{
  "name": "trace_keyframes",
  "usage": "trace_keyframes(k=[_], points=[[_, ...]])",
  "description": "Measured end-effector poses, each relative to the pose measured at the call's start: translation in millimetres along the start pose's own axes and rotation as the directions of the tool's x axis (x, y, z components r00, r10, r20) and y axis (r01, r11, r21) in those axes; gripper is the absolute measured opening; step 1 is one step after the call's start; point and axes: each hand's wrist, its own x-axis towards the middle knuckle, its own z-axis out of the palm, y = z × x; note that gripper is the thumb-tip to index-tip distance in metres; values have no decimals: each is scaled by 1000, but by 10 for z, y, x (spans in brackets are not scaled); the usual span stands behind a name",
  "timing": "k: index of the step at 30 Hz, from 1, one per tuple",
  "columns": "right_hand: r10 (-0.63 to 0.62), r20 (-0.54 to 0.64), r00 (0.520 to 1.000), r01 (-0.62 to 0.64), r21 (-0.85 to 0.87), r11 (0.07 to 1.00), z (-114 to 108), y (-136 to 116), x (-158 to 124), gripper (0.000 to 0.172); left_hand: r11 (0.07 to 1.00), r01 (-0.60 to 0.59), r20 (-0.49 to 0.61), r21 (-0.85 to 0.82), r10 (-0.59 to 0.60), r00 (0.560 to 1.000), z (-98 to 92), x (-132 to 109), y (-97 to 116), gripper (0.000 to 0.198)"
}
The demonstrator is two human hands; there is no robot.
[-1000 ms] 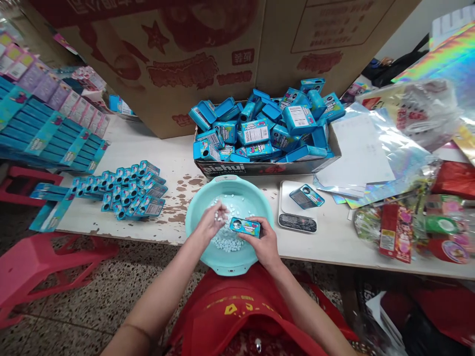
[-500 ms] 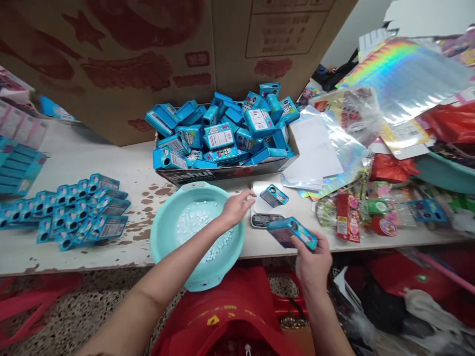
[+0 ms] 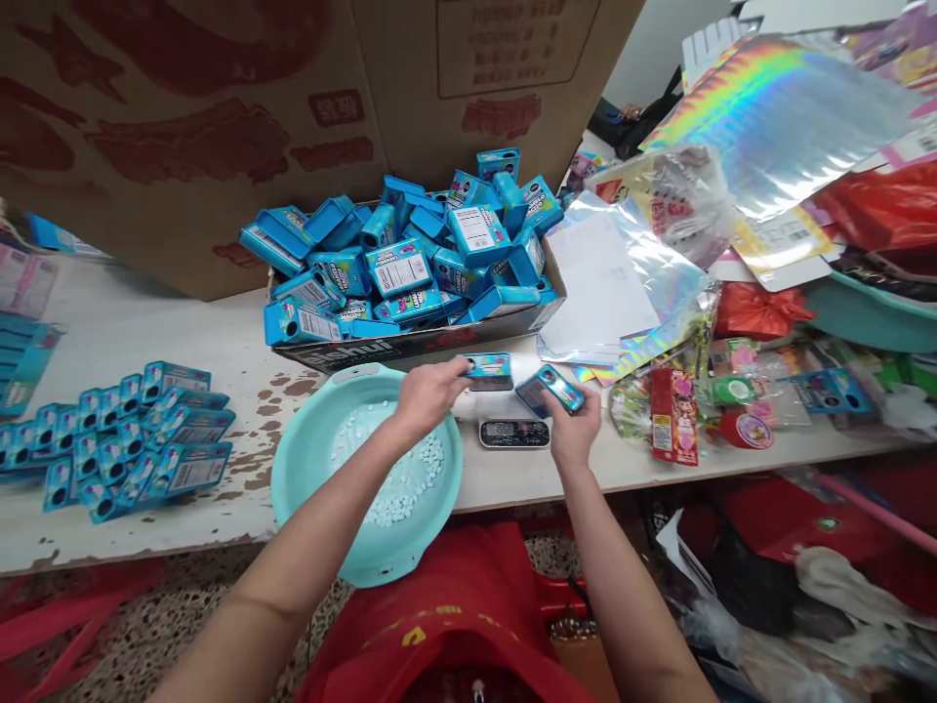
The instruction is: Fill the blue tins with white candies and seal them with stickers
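My left hand [image 3: 430, 398] pinches the left end of a small blue candy box [image 3: 489, 367] above or on the pale plate of a small scale. The scale's dark display [image 3: 514, 434] faces me. To the right, my right hand [image 3: 577, 426] is closed around a second blue candy box [image 3: 550, 390], tilted, its round dark hole toward the upper side. Under my left forearm sits a turquoise basin [image 3: 293, 469] with many small white candies [image 3: 399, 503] in it. My left forearm hides part of the basin.
Behind the basin stands an open carton [image 3: 439, 340] heaped with blue boxes. Rows of blue boxes [image 3: 146, 430] stand at left. A large cardboard box [image 3: 220, 127] rises at the back. Papers [image 3: 600, 283] and packaged sweets [image 3: 674, 415] lie at right.
My left hand has moved onto the box at the scale and grasped it. My right hand has brought its box up and left toward the scale. The view has shifted slightly.
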Motion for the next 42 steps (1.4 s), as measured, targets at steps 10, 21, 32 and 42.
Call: trace_keyframes(k=[10,21,32,42], points=[[-398,245,884,439,-144,887,121,-209,-464,69,945,201,-130,-258,-240,962,-704,-1135,-394,15],[-266,825,499,559,-72,826,359,-619,-1430,34,558,259,-119,-788,-552,825,-493,-1149,-887,45],[-277,845,458,659,-114,744,431,-564,-1513,36,341,383,93,-858,-630,771,-382,-1035,-940,52],[-187,826,532,554,-172,815,431,-505,-1566,36,434,387,71,-813,-587,807,-410,-1093,-853,57]])
